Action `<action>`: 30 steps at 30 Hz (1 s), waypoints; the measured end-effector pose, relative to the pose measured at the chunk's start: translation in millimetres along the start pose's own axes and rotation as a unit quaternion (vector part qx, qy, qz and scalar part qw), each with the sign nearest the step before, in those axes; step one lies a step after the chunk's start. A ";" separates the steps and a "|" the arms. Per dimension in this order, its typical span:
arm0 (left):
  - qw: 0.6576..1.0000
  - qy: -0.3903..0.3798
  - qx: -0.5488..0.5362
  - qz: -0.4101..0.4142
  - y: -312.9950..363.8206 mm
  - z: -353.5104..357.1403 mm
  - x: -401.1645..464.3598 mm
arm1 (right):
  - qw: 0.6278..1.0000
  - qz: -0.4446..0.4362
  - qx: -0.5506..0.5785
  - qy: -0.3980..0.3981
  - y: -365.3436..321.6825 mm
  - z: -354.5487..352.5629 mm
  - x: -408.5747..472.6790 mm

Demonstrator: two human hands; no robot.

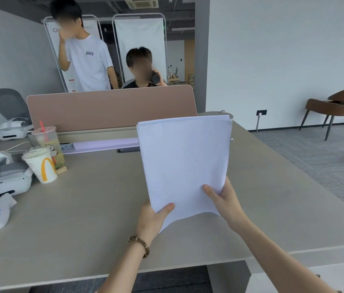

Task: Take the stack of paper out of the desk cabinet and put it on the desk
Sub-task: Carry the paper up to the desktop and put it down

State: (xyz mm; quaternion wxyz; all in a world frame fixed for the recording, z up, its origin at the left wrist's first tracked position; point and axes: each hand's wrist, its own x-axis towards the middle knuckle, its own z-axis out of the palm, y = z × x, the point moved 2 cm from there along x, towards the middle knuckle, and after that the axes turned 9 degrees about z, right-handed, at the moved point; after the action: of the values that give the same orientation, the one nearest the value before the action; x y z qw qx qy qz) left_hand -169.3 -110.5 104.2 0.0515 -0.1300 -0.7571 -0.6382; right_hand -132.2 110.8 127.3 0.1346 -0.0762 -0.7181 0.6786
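Two hands, the left hand (153,216) at 7 o'clock and the right hand (227,199) at 5, pinch the stack of paper (184,159), which looks light and floppy.

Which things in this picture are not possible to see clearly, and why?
Head view:
- Desk cabinet: not in view; only the desk top shows.
- Fingers of the left hand and right hand: behind the paper stack, only the thumbs show.
- Whether the stack touches the desk: cannot tell.
- Grey strip on the desk behind the stack: partly covered.
- Two faces behind the divider: blurred.
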 end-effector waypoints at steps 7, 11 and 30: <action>0.997 -0.005 0.063 0.033 9.3 10.9 4.0 | 0.997 0.047 -0.016 0.051 7.2 -14.7 8.4; 0.997 -0.039 0.058 0.041 21.5 34.2 5.1 | 0.993 0.062 -0.033 0.091 2.2 -42.6 8.4; 0.983 -0.155 -0.074 -0.070 24.9 190.5 71.1 | 0.983 0.131 -0.116 0.052 7.4 -199.6 66.6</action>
State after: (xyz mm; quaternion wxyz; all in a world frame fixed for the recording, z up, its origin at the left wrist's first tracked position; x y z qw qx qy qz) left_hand -214.3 89.2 110.9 -0.1209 -0.1771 -0.7141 -0.6664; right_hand -137.0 321.2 134.5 0.0719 -0.2199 -0.7678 0.5974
